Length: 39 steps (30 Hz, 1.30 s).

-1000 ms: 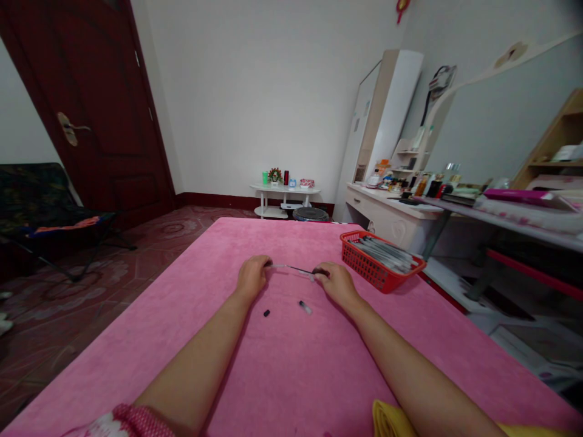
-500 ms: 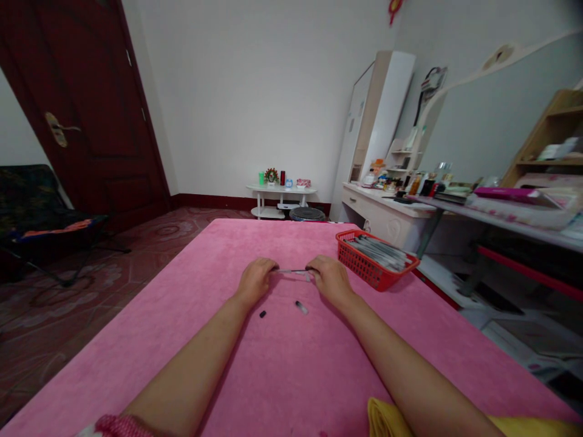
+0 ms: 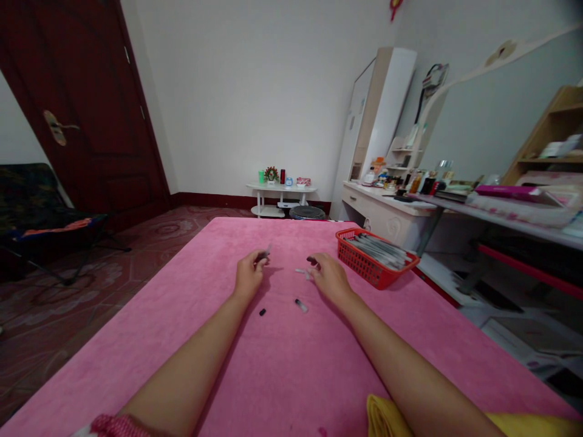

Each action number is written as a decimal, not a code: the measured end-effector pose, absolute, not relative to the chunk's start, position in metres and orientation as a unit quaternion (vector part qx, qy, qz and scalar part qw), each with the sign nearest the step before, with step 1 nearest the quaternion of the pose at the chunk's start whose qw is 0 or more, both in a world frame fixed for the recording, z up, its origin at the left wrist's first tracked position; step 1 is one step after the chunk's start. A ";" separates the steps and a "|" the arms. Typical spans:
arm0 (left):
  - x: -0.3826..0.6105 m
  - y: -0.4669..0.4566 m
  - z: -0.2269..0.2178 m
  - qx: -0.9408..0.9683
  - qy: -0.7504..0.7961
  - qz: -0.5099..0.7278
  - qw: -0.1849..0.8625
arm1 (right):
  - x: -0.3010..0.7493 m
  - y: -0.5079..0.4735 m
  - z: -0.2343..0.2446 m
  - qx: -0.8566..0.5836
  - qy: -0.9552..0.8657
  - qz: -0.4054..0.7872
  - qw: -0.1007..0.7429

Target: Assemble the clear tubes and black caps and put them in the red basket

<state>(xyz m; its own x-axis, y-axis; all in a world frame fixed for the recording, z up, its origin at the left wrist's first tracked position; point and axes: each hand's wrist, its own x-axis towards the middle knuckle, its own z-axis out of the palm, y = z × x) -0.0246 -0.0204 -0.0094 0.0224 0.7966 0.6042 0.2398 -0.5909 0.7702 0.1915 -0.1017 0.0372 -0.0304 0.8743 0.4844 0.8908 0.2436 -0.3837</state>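
Above the pink cloth, my left hand (image 3: 248, 276) is closed on a pen (image 3: 268, 249), of which a short dark and greyish translucent length sticks out past the fingertips. My right hand (image 3: 330, 276) pinches a small dark pen piece (image 3: 311, 260) between thumb and finger. Just under the right fingers lie small clear pieces (image 3: 300, 271), their kind too small to tell. Closer to me on the cloth rest a clear pen cap with a black end (image 3: 301, 306) and a short black plug-like piece (image 3: 262, 312). The hands are apart, with a gap between them.
A red plastic basket (image 3: 364, 267) full of grey pens (image 3: 380, 252) stands right of my right hand. The pink cloth (image 3: 291, 370) covers the table. Yellow fabric (image 3: 385, 419) lies under my right forearm. A cluttered dressing table (image 3: 378, 209) stands beyond on the right.
The thin grey rod that spanned both hands is no longer stretched between them. My left hand has moved a little left and turned, the pen in it now tilted upward.
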 end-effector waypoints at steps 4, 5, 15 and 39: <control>-0.025 -0.015 -0.012 0.604 0.367 0.639 0.303 | 0.195 -0.098 0.018 -0.613 -0.749 0.003 0.250; -0.024 -0.015 -0.012 0.593 0.361 0.647 0.315 | 0.196 -0.098 0.014 -0.603 -0.762 0.006 0.234; -0.020 -0.017 -0.010 0.509 0.321 0.679 0.422 | 0.183 -0.099 0.016 -0.521 -0.833 0.005 0.186; -0.023 -0.038 -0.002 0.787 0.336 0.508 0.100 | 0.162 -0.109 0.027 -0.514 -0.725 0.090 0.449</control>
